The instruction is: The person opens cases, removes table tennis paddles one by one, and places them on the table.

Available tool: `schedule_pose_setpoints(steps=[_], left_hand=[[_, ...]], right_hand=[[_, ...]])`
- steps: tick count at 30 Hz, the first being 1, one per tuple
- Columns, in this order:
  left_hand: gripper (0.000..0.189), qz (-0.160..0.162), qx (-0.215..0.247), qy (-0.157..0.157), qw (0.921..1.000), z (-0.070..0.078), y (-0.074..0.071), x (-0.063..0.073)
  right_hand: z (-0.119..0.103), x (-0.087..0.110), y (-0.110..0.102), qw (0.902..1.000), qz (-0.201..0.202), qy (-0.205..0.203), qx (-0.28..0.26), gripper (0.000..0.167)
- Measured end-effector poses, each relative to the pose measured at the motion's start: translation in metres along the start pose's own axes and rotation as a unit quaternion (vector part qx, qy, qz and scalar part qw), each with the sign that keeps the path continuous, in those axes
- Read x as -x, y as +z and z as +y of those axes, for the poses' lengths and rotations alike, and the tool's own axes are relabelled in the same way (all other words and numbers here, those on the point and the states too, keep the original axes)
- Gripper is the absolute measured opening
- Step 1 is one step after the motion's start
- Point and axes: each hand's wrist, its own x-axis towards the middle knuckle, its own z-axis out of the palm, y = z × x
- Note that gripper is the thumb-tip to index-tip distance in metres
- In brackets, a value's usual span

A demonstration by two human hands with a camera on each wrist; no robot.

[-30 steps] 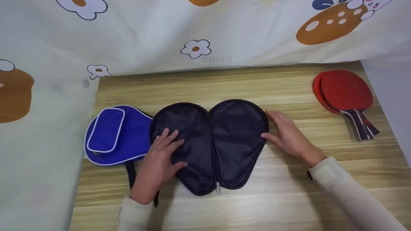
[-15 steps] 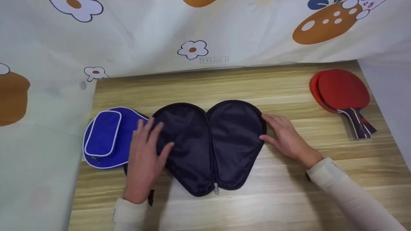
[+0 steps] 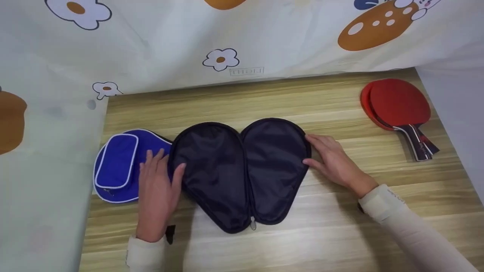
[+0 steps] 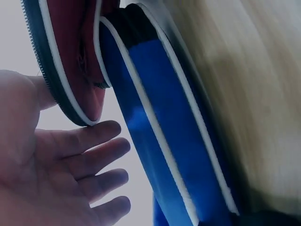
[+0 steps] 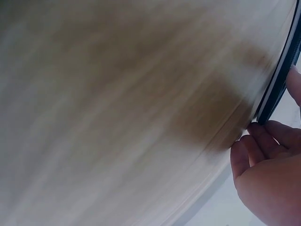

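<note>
A paddle case (image 3: 211,170) lies unzipped and spread flat in the middle of the table, its black lining up and a zipper pull at its lower end. Its dark red outside (image 4: 75,52) with white piping shows in the left wrist view. My left hand (image 3: 157,196) is at its left edge, fingers extended over a blue paddle case (image 3: 147,151) with white piping and a small front pocket. In the left wrist view the thumb and index finger are by the red case's rim. My right hand (image 3: 336,160) touches the open case's right edge with thumb and fingertips.
Two overlapping red table tennis paddles (image 3: 401,102) with dark handles lie at the table's far right. A patterned white cloth (image 3: 166,45) hangs along the back and left. A black strap end (image 3: 170,234) lies beside my left wrist.
My left hand has lifted off the black lining and moved left to the open case's edge. The right hand stays at the right edge. The view has shifted slightly.
</note>
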Motion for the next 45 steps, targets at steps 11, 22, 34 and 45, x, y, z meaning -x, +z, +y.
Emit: schedule_pose_setpoints(steps=[11,22,34,45], left_hand=[[0.059,0.057,0.141,0.149,0.9771,0.038,-0.008,0.015],[0.076,0.023,0.146,0.27,0.9515,0.094,0.019,0.017],[0.05,0.016,0.025,0.361,0.9323,0.159,0.063,-0.014],[0.025,-0.053,-0.058,0.423,0.9028,0.191,0.105,-0.047]], right_hand=[[0.001,0.0,-0.001,1.0,0.002,0.004,-0.007,0.07],[0.002,0.001,-0.001,0.9999,0.001,0.003,-0.013,0.068],[0.004,-0.001,-0.001,0.9999,0.002,-0.005,-0.009,0.066],[0.007,-0.002,-0.004,0.9999,-0.016,-0.004,-0.003,0.065]])
